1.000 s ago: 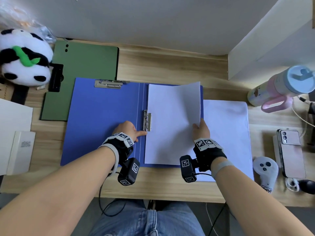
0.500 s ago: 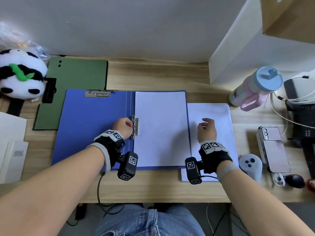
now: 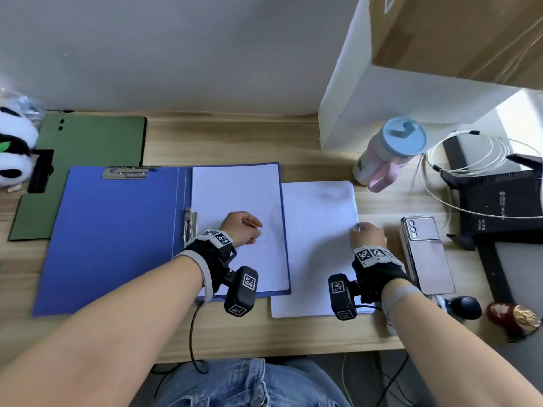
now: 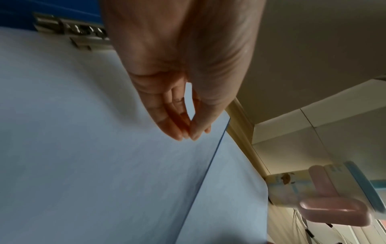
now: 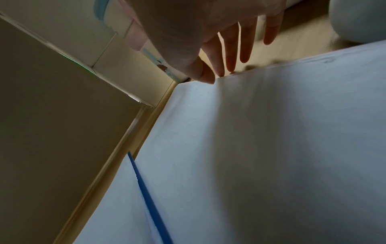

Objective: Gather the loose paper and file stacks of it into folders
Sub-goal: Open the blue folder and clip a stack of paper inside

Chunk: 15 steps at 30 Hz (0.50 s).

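Observation:
A blue folder (image 3: 117, 230) lies open on the wooden desk, with a metal clip (image 3: 189, 227) at its spine. White sheets (image 3: 235, 195) lie flat on its right half. My left hand (image 3: 255, 227) hovers over these sheets; in the left wrist view its thumb and fingertips (image 4: 189, 137) meet loosely and hold nothing. A loose paper stack (image 3: 317, 230) lies just right of the folder. My right hand (image 3: 357, 227) is at the stack's right edge. In the right wrist view its thumb and index tip (image 5: 213, 77) touch that edge, and the other fingers are straight.
A green folder (image 3: 85, 160) and a plush panda (image 3: 14, 154) lie at the back left. A pink and blue bottle (image 3: 388, 154) stands behind the loose stack. A phone (image 3: 426, 254) lies close to my right hand, and a black router (image 3: 505, 201) with white cable is further right.
The sheet my right hand held now lies flat in the folder. That hand has moved right to the loose stack's far edge. My left hand has left the clip and moved over the filed paper.

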Tool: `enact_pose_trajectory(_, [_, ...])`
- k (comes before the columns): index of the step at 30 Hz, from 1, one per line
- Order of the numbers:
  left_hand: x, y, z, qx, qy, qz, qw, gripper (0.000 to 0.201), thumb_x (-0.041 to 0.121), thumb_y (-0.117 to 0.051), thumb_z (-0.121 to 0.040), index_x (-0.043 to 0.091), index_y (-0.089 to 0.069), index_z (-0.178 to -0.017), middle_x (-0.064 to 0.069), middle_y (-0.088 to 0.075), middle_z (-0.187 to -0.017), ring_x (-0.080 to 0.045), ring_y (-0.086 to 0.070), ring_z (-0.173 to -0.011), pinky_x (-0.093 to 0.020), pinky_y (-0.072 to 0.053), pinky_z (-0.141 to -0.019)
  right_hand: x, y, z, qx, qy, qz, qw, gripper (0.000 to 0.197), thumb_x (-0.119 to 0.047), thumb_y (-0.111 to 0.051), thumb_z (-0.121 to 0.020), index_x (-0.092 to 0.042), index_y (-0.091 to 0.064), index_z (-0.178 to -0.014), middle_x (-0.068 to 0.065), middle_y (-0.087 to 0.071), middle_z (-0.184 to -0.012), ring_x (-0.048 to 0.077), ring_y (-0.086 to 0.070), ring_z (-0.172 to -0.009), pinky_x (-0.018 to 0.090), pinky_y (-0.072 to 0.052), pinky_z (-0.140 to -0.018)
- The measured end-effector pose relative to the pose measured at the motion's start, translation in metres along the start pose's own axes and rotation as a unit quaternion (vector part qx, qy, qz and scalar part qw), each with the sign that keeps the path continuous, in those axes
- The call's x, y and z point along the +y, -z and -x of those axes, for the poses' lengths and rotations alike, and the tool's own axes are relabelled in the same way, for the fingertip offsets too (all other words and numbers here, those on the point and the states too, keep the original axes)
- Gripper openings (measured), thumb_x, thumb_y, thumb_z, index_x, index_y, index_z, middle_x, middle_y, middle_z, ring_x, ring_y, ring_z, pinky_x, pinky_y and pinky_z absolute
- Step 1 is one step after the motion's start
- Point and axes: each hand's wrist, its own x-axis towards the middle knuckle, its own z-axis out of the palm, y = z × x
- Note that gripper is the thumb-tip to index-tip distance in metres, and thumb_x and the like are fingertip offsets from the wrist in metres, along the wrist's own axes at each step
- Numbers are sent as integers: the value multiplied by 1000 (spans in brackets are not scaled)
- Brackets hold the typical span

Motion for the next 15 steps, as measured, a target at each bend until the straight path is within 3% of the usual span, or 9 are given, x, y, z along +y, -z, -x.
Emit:
enact_pose_trajectory(8, [5, -35, 0, -44, 56, -32, 997, 23, 5, -58, -88, 16, -56, -68, -4, -50, -67, -12, -45, -58, -18, -37, -53, 8, 2, 2, -2, 19, -67, 998, 31, -9, -46, -86, -9, -69, -107, 22, -66, -109, 38, -60, -102, 38, -49, -87])
enact_pose_trajectory(13, [3, -36, -1, -37, 60, -39, 997, 23, 8, -56, -89, 19, -57, -69, -1, -51, -70, -10, -47, -62, -20, -37, -56, 9, 0, -2, -6, 24, -99, 995, 30, -13, -47, -88, -9, -66, -111, 18, -65, -110, 35, -60, -102, 37, -47, -88])
enact_pose_trajectory(15, [3, -36, 0, -34, 58, -40, 997, 23, 9, -56, -90, 20, -57, -69, 1, -52, -70, -9, -48, -63, -19, -37, -56, 9, -3, -3, -21, 28, -81, 996, 22, -11, -46, -84, -17, -67, -90, 15, -60, -90, 34, -56, -85, 34, -45, -72])
